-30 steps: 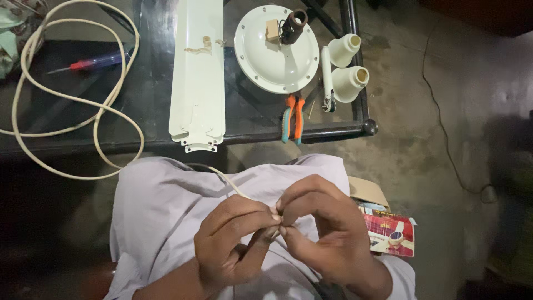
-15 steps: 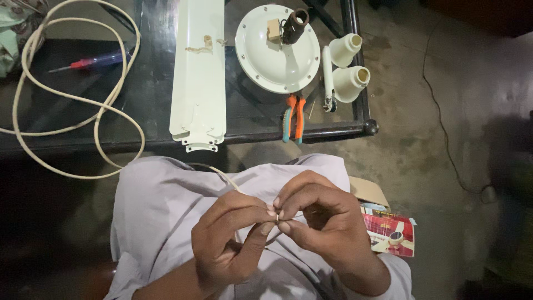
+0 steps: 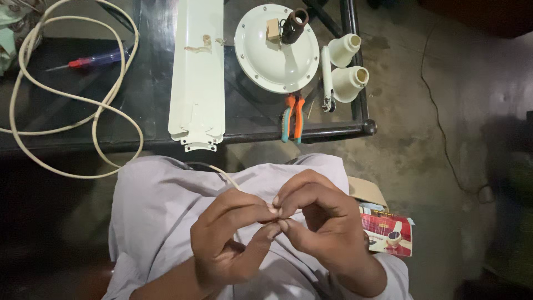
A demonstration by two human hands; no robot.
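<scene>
Hands meeting over the lap, left hand (image 3: 230, 244) and right hand (image 3: 322, 230) fingers pinching a cream cable (image 3: 226, 176) end between fingertips, pliers (image 3: 292, 116) lying on the worktop (image 3: 144, 100) beyond.

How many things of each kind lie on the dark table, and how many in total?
Fan blade stack: 1
Round cream cover plate: 1
Cream cups: 2
Pliers with orange and teal handles: 1
Screwdriver with red and clear handle: 1
Looped cream cable: 1
Total: 7
</scene>
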